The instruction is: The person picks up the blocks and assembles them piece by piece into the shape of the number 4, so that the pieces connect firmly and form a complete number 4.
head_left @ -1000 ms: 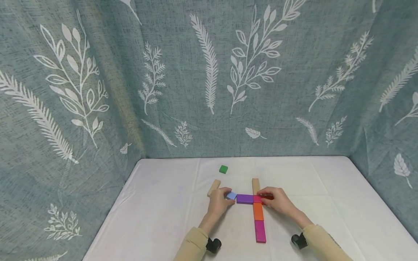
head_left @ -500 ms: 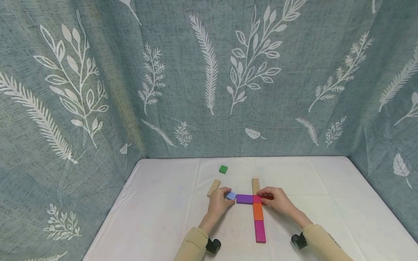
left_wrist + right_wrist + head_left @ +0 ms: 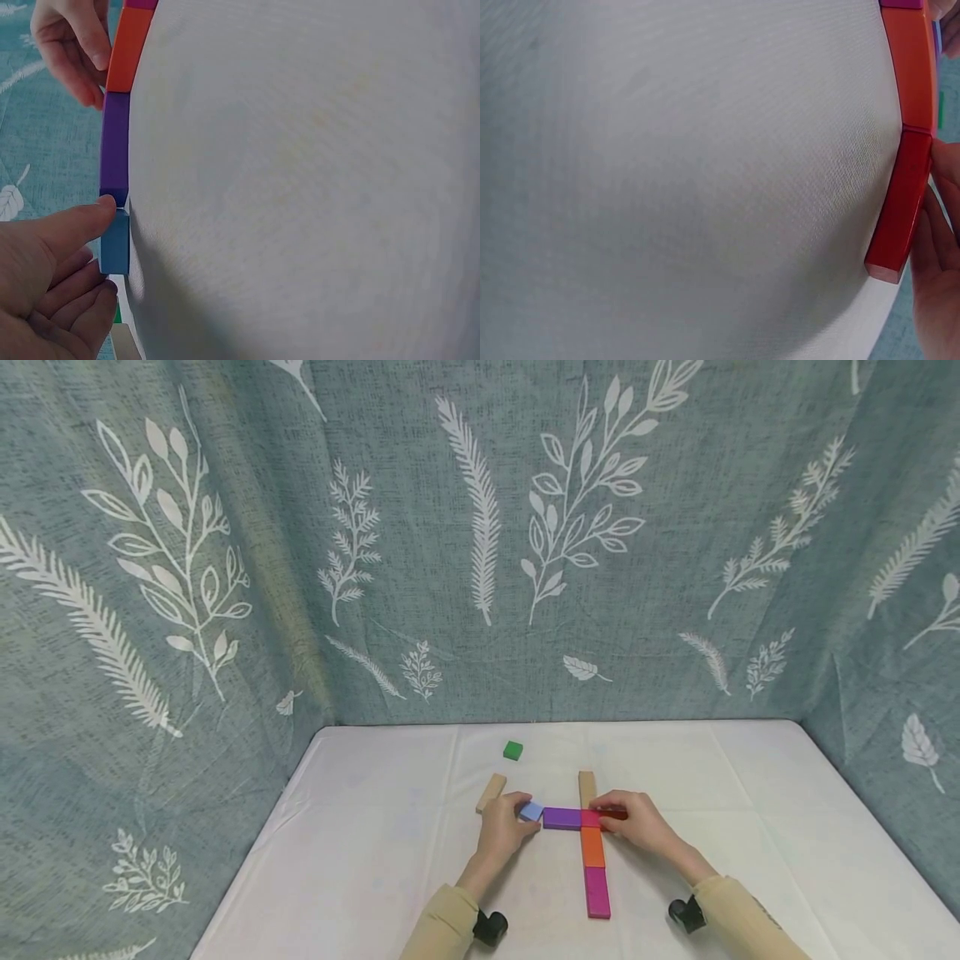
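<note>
My left hand [image 3: 498,833] pinches a small light blue block [image 3: 531,811] between thumb and fingers, at the left end of a purple block [image 3: 562,818]. The left wrist view shows the thumb on the blue block's near corner [image 3: 115,244], beside the purple one. My right hand [image 3: 642,821] holds a dark red block [image 3: 900,202], which its fingers partly cover in the head view. Between purple and red lies a pink square block [image 3: 589,818]. An orange block [image 3: 592,847] and a magenta block [image 3: 597,893] run from it toward me; a wooden block [image 3: 587,787] extends away.
A second wooden block [image 3: 491,792] lies slanted just behind my left hand. Farther back is a small green block [image 3: 513,750]. All rest on a white-covered table [image 3: 360,843], with a leaf-patterned curtain [image 3: 450,527] behind and at both sides.
</note>
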`<state>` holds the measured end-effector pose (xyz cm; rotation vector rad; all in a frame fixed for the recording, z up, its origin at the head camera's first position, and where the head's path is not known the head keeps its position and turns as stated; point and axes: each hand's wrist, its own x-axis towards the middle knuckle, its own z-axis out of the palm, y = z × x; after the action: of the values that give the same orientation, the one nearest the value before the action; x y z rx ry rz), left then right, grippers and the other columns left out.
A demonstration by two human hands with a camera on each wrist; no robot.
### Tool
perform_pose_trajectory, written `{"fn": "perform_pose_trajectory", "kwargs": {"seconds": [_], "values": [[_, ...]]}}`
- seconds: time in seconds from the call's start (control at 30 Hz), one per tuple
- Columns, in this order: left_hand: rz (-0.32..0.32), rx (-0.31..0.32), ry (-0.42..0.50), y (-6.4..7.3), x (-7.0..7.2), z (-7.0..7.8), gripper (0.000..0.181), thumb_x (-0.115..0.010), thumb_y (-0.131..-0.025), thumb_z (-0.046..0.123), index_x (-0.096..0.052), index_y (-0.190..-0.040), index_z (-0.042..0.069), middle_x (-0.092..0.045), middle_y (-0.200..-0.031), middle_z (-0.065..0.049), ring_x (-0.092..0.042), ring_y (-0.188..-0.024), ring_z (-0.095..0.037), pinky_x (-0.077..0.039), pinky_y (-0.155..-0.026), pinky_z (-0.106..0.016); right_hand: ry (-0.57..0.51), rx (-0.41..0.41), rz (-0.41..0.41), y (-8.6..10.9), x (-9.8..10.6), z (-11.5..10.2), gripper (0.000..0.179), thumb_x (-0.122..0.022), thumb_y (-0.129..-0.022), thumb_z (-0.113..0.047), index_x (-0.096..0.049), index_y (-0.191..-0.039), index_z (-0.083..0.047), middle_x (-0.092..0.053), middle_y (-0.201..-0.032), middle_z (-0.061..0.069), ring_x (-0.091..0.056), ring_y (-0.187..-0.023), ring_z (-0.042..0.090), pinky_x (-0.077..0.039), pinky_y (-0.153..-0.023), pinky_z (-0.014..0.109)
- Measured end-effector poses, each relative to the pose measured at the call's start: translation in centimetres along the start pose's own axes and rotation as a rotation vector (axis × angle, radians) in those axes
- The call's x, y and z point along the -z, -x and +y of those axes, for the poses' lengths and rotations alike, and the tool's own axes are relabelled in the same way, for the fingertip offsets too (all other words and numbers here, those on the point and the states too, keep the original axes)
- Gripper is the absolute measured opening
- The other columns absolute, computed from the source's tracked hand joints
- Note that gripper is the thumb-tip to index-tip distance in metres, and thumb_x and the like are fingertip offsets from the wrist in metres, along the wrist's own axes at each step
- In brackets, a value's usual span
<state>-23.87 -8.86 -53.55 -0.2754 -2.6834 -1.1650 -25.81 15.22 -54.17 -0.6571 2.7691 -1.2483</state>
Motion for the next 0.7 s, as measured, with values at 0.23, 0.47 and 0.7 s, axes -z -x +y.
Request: {"fn": "perform_pose_trajectory", "kwargs": {"seconds": [0.23, 0.47, 0.7], "values": [[-0.001, 0.010, 0.000, -0.11, 0.08, 0.00, 0.040, -0.081, -0.067, 0.005, -0.068, -0.103, -0.005, -0.071, -0.100, -0.019, -0.068, -0.096, -0.029, -0.055, -0.086, -0.039, -0.002, -0.002, -0.002, -0.04, 0.01, -0.11, 0.026, -0.067, -0.084, -0.002, -0.069, -0.110, -0.002, -0.070, -0.106, 0.011, -0.065, -0.096, 0.024, -0.057, -0.083, 0.035], [-0.018, 0.023, 0.007, -0.02, 0.36, 0.32, 0.039, -0.081, -0.068, 0.005, -0.068, -0.104, -0.005, -0.071, -0.101, -0.018, -0.068, -0.097, -0.029, -0.055, -0.085, -0.039, 0.002, -0.011, 0.006, 0.03, -0.09, -0.24, 0.026, -0.067, -0.084, -0.002, -0.069, -0.110, -0.002, -0.070, -0.106, 0.011, -0.065, -0.095, 0.023, -0.057, -0.083, 0.035], [-0.010, 0.006, 0.002, -0.12, 0.32, 0.00, 0.039, -0.081, -0.067, 0.005, -0.068, -0.103, -0.004, -0.071, -0.101, -0.019, -0.068, -0.097, -0.031, -0.055, -0.084, -0.040, -0.003, -0.022, 0.006, 0.16, -0.17, -0.38, 0.026, -0.067, -0.084, -0.003, -0.069, -0.110, -0.003, -0.070, -0.106, 0.011, -0.065, -0.095, 0.023, -0.057, -0.083, 0.035]]}}
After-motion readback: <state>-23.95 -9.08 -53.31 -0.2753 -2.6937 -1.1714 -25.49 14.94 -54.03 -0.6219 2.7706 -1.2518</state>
